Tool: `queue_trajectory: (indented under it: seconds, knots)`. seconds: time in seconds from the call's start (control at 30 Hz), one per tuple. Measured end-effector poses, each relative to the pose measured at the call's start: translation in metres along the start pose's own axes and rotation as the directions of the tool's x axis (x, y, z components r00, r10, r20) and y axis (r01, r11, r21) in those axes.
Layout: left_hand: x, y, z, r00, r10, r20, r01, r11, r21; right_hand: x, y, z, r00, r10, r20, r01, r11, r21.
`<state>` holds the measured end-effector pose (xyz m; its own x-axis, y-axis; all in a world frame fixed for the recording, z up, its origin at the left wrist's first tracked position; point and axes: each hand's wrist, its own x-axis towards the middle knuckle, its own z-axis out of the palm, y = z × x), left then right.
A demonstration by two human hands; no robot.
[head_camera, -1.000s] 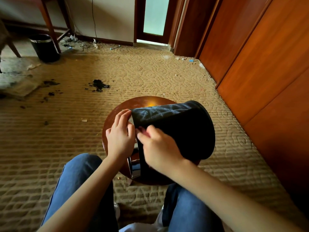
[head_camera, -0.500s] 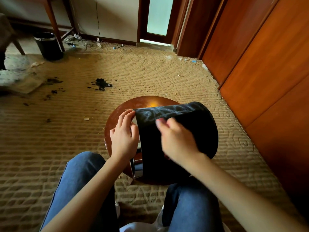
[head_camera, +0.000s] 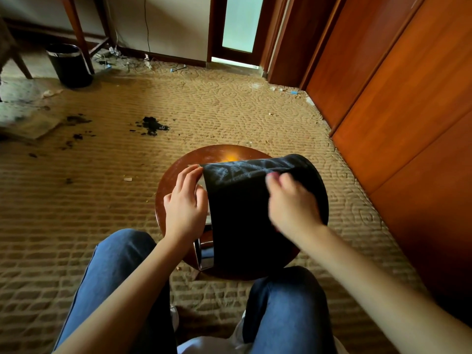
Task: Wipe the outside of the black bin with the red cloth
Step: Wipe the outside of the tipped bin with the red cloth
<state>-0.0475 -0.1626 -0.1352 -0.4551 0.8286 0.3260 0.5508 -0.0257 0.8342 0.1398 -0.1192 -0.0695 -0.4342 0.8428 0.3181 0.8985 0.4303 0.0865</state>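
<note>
The black bin (head_camera: 242, 215) lies on its side on a round wooden stool (head_camera: 217, 154), its open metal-rimmed mouth facing left and its base to the right. My left hand (head_camera: 185, 205) grips the rim at the mouth. My right hand (head_camera: 291, 205) presses on the upper side of the bin, towards its base. Only a blurred reddish sliver of the red cloth (head_camera: 271, 175) shows at its fingertips; the hand hides the rest. Pale dusty streaks mark the bin's top edge.
My knees in blue jeans (head_camera: 288, 302) flank the stool. Wooden wardrobe doors (head_camera: 396, 85) run along the right. A second black bin (head_camera: 69, 65) stands at the far left by a table leg. Dark debris (head_camera: 152, 125) lies on the patterned carpet.
My right hand has slid along the bin's side from near the mouth towards the base. The left hand has kept its hold on the rim.
</note>
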Motion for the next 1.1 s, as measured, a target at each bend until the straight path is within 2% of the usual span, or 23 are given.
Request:
queue_trajectory:
  seconds: [0.1, 0.2, 0.3, 0.4, 0.47, 0.53, 0.6, 0.67, 0.73, 0.8, 0.9, 0.97, 1.03, 1.1]
  knots:
    - [0.002, 0.000, -0.002, 1.000, 0.003, -0.001, -0.003, 0.999, 0.033, -0.012, -0.057, 0.003, 0.965, -0.250, -0.076, 0.259, 0.954, 0.153]
    - [0.003, 0.000, -0.003, 1.000, 0.001, 0.009, -0.002, 0.998, 0.062, -0.011, -0.060, -0.003, 0.940, -0.341, -0.027, 0.340, 0.923, 0.179]
    - [0.002, 0.001, -0.003, 1.000, 0.003, 0.016, -0.003, 0.998, 0.058, 0.009, 0.000, -0.002, 0.989, -0.138, 0.051, 0.133, 0.986, 0.104]
    - [0.001, 0.001, -0.001, 1.000, 0.006, 0.013, -0.006, 0.999, 0.035, 0.018, 0.049, -0.010, 0.989, 0.091, 0.119, -0.089, 0.996, -0.028]
    - [0.000, 0.001, 0.000, 1.000, 0.009, 0.005, -0.009, 1.000, 0.020, 0.015, 0.046, -0.014, 0.985, 0.116, 0.130, -0.108, 0.992, -0.067]
    - [-0.001, 0.000, 0.000, 1.000, 0.010, 0.003, -0.010, 1.000, 0.010, 0.010, 0.019, -0.012, 0.992, 0.042, 0.123, -0.041, 0.999, -0.010]
    - [-0.002, 0.000, -0.001, 1.000, 0.016, 0.002, -0.016, 1.000, 0.021, 0.000, -0.021, -0.007, 0.992, -0.111, 0.057, 0.105, 0.989, 0.104]
    - [-0.001, 0.000, -0.002, 1.000, 0.014, 0.001, -0.014, 0.999, 0.043, -0.010, -0.056, -0.006, 0.958, -0.286, 0.027, 0.274, 0.938, 0.213]
    - [0.000, 0.001, -0.003, 1.000, 0.015, 0.009, -0.016, 0.998, 0.068, -0.011, -0.062, -0.005, 0.930, -0.369, -0.004, 0.359, 0.904, 0.234]
    - [0.000, 0.001, -0.003, 1.000, 0.021, 0.016, -0.022, 0.997, 0.078, 0.001, -0.035, -0.010, 0.953, -0.302, 0.041, 0.287, 0.935, 0.208]
    - [-0.002, 0.001, -0.003, 1.000, 0.019, 0.013, -0.020, 0.998, 0.060, 0.024, 0.047, -0.007, 0.979, 0.014, 0.201, -0.029, 0.997, 0.072]
    - [-0.004, 0.002, -0.002, 1.000, 0.026, 0.006, -0.027, 0.998, 0.048, 0.029, 0.085, -0.012, 0.962, 0.166, 0.217, -0.175, 0.984, 0.022]
    - [-0.006, 0.001, -0.001, 0.999, 0.038, -0.002, -0.038, 0.999, 0.033, 0.027, 0.085, -0.011, 0.955, 0.168, 0.243, -0.183, 0.982, 0.041]
    - [-0.007, 0.001, -0.001, 0.999, 0.048, -0.004, -0.048, 0.999, 0.024, 0.022, 0.052, -0.009, 0.974, 0.076, 0.214, -0.094, 0.992, 0.078]
